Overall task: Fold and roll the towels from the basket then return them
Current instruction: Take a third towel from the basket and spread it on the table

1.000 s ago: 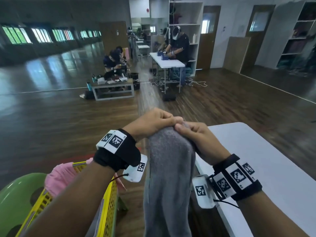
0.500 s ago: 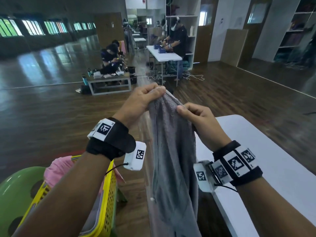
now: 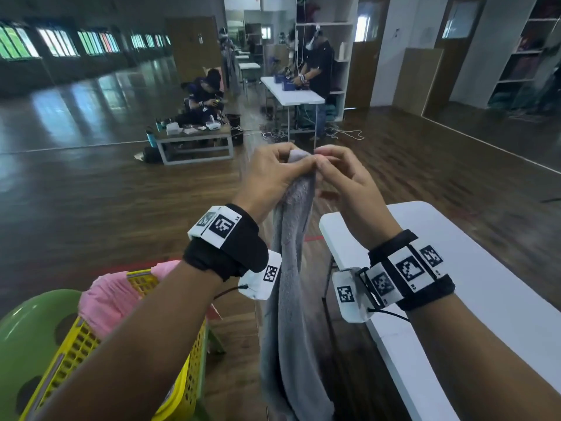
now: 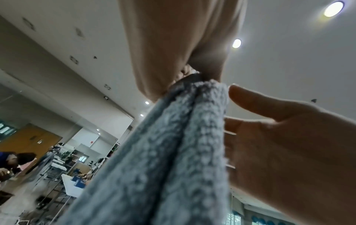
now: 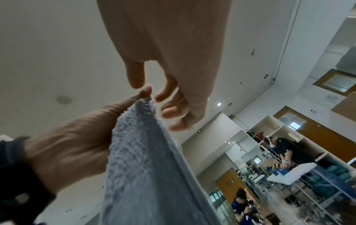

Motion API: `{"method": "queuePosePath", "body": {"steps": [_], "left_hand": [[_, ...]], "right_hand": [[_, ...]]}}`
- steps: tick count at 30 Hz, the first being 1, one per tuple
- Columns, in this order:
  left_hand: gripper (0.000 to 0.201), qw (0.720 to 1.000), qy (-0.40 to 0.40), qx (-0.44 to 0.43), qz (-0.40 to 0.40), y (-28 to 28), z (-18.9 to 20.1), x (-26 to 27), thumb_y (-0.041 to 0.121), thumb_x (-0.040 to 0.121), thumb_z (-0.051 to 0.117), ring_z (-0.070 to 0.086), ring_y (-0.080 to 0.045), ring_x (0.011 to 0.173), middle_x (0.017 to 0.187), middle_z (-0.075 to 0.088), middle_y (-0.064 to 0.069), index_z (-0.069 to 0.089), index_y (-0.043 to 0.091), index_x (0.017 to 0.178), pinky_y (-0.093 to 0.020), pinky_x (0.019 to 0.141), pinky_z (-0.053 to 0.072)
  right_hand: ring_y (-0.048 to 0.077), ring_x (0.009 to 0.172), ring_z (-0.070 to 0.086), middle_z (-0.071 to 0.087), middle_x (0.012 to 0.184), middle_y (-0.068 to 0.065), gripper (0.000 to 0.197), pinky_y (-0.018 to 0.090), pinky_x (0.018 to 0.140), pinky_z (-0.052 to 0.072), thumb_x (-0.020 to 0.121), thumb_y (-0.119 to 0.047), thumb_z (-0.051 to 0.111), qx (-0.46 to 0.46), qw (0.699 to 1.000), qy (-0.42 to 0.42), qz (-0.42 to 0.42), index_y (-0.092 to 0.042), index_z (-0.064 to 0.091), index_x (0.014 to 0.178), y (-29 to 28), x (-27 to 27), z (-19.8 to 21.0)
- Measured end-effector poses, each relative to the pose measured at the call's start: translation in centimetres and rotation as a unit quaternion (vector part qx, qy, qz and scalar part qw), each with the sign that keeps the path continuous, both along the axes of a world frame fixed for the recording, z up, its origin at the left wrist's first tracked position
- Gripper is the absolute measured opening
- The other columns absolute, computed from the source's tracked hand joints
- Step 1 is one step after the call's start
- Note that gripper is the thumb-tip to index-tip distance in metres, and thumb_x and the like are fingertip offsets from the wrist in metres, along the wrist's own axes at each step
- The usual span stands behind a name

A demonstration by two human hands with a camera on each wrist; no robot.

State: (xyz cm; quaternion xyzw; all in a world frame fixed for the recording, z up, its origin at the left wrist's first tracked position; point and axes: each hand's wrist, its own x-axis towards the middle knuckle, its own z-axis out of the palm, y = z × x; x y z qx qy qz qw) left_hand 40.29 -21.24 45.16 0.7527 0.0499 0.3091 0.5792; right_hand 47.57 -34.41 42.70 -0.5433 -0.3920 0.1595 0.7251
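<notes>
A grey towel [image 3: 288, 299] hangs long and narrow in the air between my forearms, over the floor beside the white table [image 3: 485, 299]. My left hand [image 3: 291, 165] grips its bunched top edge; the left wrist view shows the fingers [image 4: 173, 45] curled round the towel [image 4: 173, 152]. My right hand [image 3: 323, 162] hovers just right of that top corner. Its fingers [image 5: 167, 97] are loosely bent next to the towel [image 5: 144, 167] without pinching it. A pink towel [image 3: 106, 299] lies in the yellow basket [image 3: 76, 354] at lower left.
The basket sits on a green seat [image 3: 24, 329] to my left. Wooden floor stretches ahead. Further off, one person sits by a low table [image 3: 194, 138] and another stands at a white table [image 3: 291, 92]. Shelves line the right wall.
Both hands have risen with the towel and come together at its top. My right hand has let go of the edge it pinched; the left keeps its hold.
</notes>
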Motion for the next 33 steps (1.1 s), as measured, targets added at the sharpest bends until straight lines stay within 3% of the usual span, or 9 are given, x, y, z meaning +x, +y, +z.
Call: {"method": "queuePosePath", "body": {"steps": [3,5,9,13,17,22,28,30,33], "left_hand": [[0.025,1.000,0.021,0.013,0.012,0.0,-0.4,-0.1,0.017,0.076,0.079,0.055,-0.016,0.068,0.071,0.066,-0.017,0.069,-0.005,0.075,-0.032,0.065,0.045],[0.021,0.996,0.046,0.073,0.030,0.0,-0.7,-0.1,0.019,0.075,0.079,0.049,-0.013,0.063,0.062,0.060,-0.007,0.071,0.001,0.069,-0.032,0.060,0.039],[0.018,0.985,0.072,0.153,0.036,-0.2,-1.1,-0.2,0.025,0.071,0.076,0.046,-0.007,0.056,0.055,0.061,-0.009,0.074,0.007,0.069,-0.035,0.050,0.037],[0.024,0.986,0.087,0.142,0.022,-0.2,-1.8,-0.6,0.030,0.074,0.078,0.044,-0.009,0.054,0.052,0.054,-0.006,0.072,0.007,0.067,-0.030,0.055,0.035],[0.025,0.994,0.087,0.034,-0.060,0.0,-2.4,-0.6,0.024,0.094,0.059,0.060,-0.024,0.081,0.089,0.066,-0.021,0.067,0.000,0.094,-0.042,0.080,0.051],[0.023,0.994,0.081,-0.028,-0.063,0.1,-2.6,-0.2,0.022,0.099,0.048,0.048,-0.023,0.082,0.087,0.053,-0.014,0.063,0.005,0.095,-0.040,0.076,0.037],[0.038,0.995,0.058,-0.048,-0.063,-0.8,-3.6,-0.3,0.028,0.098,0.052,0.058,-0.019,0.078,0.086,0.063,-0.016,0.061,-0.008,0.096,-0.037,0.074,0.046],[0.042,0.998,0.031,-0.042,-0.024,-0.3,-3.2,-0.2,0.034,0.094,0.055,0.056,-0.022,0.081,0.087,0.062,-0.023,0.061,-0.007,0.095,-0.044,0.078,0.047],[0.036,0.999,0.000,-0.040,0.004,0.6,-2.6,-0.1,0.030,0.091,0.057,0.054,-0.018,0.080,0.083,0.062,-0.012,0.064,-0.005,0.089,-0.039,0.078,0.043]], "right_hand": [[0.018,0.098,0.062,0.068,0.108,0.013,0.021,0.036,0.083,0.054,0.095,-0.016,0.060,-0.031,0.998,-0.051,-0.027,-0.007,0.064,0.114,0.0,0.4,0.4],[0.019,0.096,0.064,0.069,0.107,0.018,0.020,0.039,0.086,0.054,0.093,-0.016,0.062,-0.070,0.995,-0.068,-0.033,-0.005,0.068,0.109,0.0,0.6,0.6],[0.011,0.082,0.063,0.070,0.090,0.007,0.015,0.025,0.074,0.051,0.090,-0.018,0.067,-0.139,0.989,-0.057,-0.008,-0.004,0.069,0.093,-0.2,1.1,1.3],[0.015,0.072,0.062,0.071,0.089,0.021,0.021,0.024,0.067,0.052,0.088,-0.011,0.068,-0.131,0.989,-0.071,-0.023,0.010,0.064,0.092,-0.2,1.3,1.4],[0.020,0.076,0.064,0.069,0.094,0.026,0.016,0.030,0.068,0.056,0.091,-0.013,0.065,-0.103,0.988,-0.092,-0.073,0.003,0.066,0.094,0.0,1.9,1.3],[0.011,0.072,0.062,0.067,0.086,0.014,0.014,0.025,0.062,0.053,0.095,-0.014,0.061,-0.110,0.986,-0.098,-0.073,-0.001,0.063,0.095,0.5,1.7,0.9],[0.000,0.077,0.056,0.063,0.085,-0.005,0.015,0.018,0.074,0.044,0.095,-0.021,0.058,-0.055,0.968,-0.110,-0.219,-0.009,0.067,0.093,0.3,3.2,2.8],[0.002,0.077,0.057,0.067,0.086,0.001,0.029,0.020,0.074,0.043,0.096,-0.034,0.056,-0.115,0.970,-0.119,-0.177,-0.008,0.070,0.092,0.5,2.6,2.4],[0.011,0.080,0.060,0.074,0.093,0.012,0.044,0.032,0.074,0.046,0.090,-0.047,0.063,-0.210,0.959,-0.174,-0.071,-0.006,0.074,0.098,0.3,1.1,1.2]]}}
